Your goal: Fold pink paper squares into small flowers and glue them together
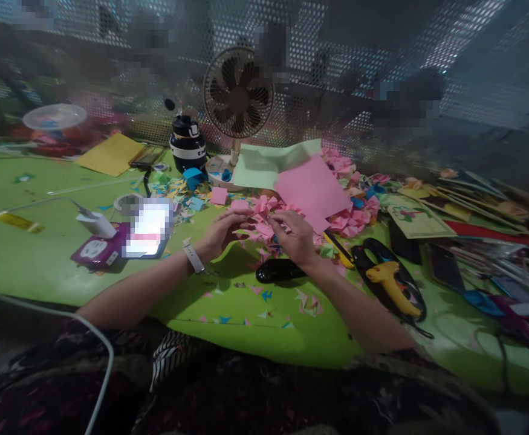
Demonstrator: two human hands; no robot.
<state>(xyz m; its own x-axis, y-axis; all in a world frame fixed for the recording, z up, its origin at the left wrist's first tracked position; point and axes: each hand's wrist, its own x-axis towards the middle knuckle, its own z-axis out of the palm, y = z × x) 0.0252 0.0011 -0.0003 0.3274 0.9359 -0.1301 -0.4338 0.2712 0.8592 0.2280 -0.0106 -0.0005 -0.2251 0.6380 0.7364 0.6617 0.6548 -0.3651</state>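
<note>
My left hand [228, 232], with a white watch band [194, 258] on its wrist, reaches to the edge of a heap of folded pink paper pieces [355, 219]. Its fingers are curved and apart, and I see nothing held in them. Facing it, my right hand [295, 234] has thumb and forefinger pinched on a small pink paper piece [264, 207]; its exact shape blurs into the heap behind. A large pink paper sheet [312, 187] and a pale green sheet [257, 164] lie just beyond. Below my right wrist rests a glossy black object [279, 271].
At right are a yellow glue gun [395, 289] on a black holder and a yellow-handled cutter [343, 252]. At left, a lit phone [149, 228] lies by a purple power strip [96, 249] with a white charger. Behind stand a black jug [188, 148] and a fan [239, 96].
</note>
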